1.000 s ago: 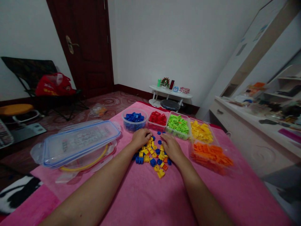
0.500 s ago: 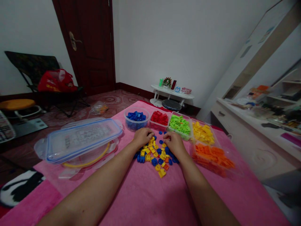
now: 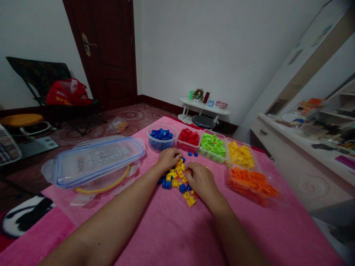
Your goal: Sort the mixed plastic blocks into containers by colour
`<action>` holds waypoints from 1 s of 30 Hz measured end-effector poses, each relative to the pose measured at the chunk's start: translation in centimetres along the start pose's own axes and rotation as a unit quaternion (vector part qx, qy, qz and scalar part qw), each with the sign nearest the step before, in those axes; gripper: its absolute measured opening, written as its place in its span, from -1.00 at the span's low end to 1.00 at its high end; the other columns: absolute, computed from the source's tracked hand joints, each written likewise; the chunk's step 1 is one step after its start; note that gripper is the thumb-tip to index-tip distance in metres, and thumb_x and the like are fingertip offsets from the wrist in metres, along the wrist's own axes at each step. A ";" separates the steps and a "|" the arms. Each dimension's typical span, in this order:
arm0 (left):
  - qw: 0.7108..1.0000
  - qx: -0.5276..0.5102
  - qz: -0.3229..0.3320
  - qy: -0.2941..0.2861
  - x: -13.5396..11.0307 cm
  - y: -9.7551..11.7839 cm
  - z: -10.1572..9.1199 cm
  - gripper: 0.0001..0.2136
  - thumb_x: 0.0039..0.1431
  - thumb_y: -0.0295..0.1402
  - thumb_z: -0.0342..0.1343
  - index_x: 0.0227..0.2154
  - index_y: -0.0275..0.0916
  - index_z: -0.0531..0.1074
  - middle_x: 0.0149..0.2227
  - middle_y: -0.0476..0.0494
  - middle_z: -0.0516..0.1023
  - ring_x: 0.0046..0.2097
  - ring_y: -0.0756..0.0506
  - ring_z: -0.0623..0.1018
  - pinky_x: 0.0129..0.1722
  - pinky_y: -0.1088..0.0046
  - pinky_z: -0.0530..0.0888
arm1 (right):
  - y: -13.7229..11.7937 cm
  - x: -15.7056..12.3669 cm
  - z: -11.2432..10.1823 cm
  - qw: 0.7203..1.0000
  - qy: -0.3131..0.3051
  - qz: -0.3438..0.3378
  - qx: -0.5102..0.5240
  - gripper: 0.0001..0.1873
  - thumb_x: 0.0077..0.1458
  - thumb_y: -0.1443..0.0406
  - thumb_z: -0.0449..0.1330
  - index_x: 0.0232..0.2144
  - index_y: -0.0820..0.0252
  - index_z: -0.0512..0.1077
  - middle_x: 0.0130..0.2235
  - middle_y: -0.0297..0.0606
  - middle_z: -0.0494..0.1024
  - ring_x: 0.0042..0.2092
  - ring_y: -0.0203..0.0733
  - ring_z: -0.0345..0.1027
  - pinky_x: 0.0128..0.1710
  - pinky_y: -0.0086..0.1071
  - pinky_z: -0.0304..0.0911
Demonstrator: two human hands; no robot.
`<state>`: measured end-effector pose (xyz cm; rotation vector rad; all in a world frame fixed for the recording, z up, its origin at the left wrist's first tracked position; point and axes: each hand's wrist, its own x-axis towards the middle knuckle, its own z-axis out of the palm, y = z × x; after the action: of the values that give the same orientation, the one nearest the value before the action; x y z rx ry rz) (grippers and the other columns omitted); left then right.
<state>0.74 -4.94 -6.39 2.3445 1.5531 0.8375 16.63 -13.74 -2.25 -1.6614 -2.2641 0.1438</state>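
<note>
A pile of small yellow and blue toy building blocks (image 3: 174, 177), with a few orange ones, lies on the pink cloth between my hands. My left hand (image 3: 169, 159) rests at the pile's far left edge, fingers curled inward; whatever they hold is hidden. My right hand (image 3: 202, 177) covers the right side of the pile. Its fingers are bent down among the blocks, and I cannot make out what they grip. Two round blue pieces (image 3: 192, 154) lie beyond the pile, apart from it.
Behind the pile stand clear tubs of blue blocks (image 3: 161, 135), red blocks (image 3: 188, 137), green blocks (image 3: 213, 145), yellow blocks (image 3: 242, 155) and orange blocks (image 3: 251, 183). Stacked plastic lids (image 3: 97, 159) lie at the left. A cluttered cabinet (image 3: 277, 136) stands at the right.
My right hand has moved left and toward me, over the pile, covering blocks that showed before. My left hand has stayed nearly in place. The view has shifted slightly.
</note>
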 end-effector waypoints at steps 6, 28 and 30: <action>1.000 -0.009 -0.008 -0.005 0.0 0.1 -0.1 -0.77 0.17 -0.28 -0.01 -0.31 -0.13 0.57 -0.26 -0.04 0.61 -0.27 -0.04 0.51 -0.39 0.51 0.26 | -1.5 -0.1 0.3 0.996 -0.058 -0.070 -0.021 -0.72 0.08 0.32 0.07 -0.21 0.00 0.52 -0.19 -0.28 0.56 -0.17 -0.21 0.41 -0.22 -0.42 0.14; 1.000 -0.009 -0.014 -0.017 0.0 0.3 -0.1 -0.76 0.16 -0.27 -0.02 -0.36 -0.15 0.57 -0.31 -0.05 0.61 -0.30 -0.05 0.51 -0.41 0.50 0.23 | -2.0 -0.3 -1.3 0.997 -0.044 -0.015 -0.069 -0.78 0.02 0.31 0.15 -0.25 0.09 0.53 -0.23 -0.23 0.59 -0.20 -0.14 0.45 -0.29 -0.39 0.17; 1.000 0.000 -0.020 -0.020 0.0 0.3 -0.1 -0.76 0.15 -0.28 -0.02 -0.38 -0.15 0.56 -0.33 -0.05 0.60 -0.31 -0.05 0.50 -0.44 0.50 0.21 | -0.5 -0.2 -3.3 0.999 -0.011 0.016 -0.049 -0.77 0.00 0.30 0.16 -0.26 0.05 0.54 -0.27 -0.28 0.59 -0.23 -0.18 0.43 -0.33 -0.41 0.14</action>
<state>0.96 -5.07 -6.12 2.3081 1.5775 0.7786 17.23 -14.46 0.95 -1.7534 -2.2960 0.0588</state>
